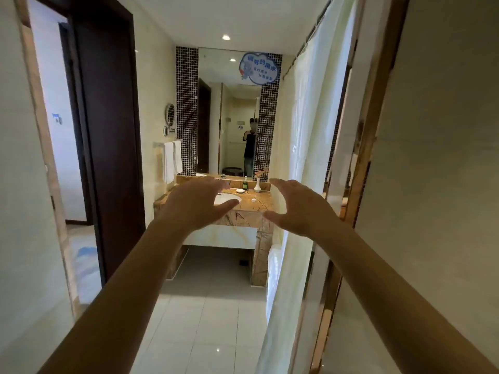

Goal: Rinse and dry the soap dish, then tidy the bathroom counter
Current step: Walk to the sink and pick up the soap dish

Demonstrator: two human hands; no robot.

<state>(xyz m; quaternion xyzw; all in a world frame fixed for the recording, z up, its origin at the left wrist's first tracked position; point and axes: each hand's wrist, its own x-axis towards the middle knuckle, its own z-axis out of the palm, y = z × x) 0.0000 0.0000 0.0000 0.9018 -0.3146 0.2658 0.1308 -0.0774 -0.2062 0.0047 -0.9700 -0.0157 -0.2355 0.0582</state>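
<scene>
I stand at the bathroom doorway, some way from the brown marble counter [259,203] at the far end. On it sit a small white soap dish [239,190], a dark green bottle [245,184], a white vase [257,185] and a small white round lid [253,200]. A white basin [226,198] is sunk into the counter, partly hidden by my left hand. My left hand [197,203] and my right hand [299,209] are both stretched out in front of me, fingers spread, palms facing each other, holding nothing.
White towels [172,163] hang on the left wall beside the counter. A white shower curtain [305,157] runs along the right side. A dark wooden door [108,130] stands open on the left. A mirror [229,112] above the counter reflects a person. The floor has pale tiles.
</scene>
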